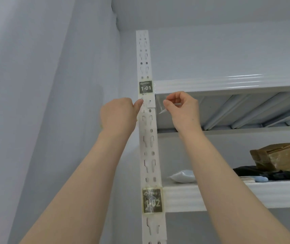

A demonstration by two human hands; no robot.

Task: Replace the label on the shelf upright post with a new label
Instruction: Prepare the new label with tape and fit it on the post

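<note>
Dark square 1-01 label (146, 87), white slotted post (148, 138)
Our right hand (182, 106) pinches a glossy clear strip (162, 111), left hand (117, 113) presses the post, grip unclear

The shelf upright post (146, 120) looks like white-painted metal, smooth and fairly matt, punched with slots. The upper label (145, 87) is dark printed paper under clear tape with a faint sheen. The lower label (152, 200) sits under yellowed, wrinkled tape that glares. The right hand (182, 106) pinches a clear film (163, 110), thin, transparent and glossy. The front edge of the upper shelf (228, 83) is glossy white metal with bright streaks. On the lower shelf (184, 198), the brown cardboard box (279, 155) carries shiny clear tape, the black bag (263, 171) looks like crumpled plastic, and the pale pouch (182, 176) like smooth plastic. The wall (44, 103) is matt.
</note>
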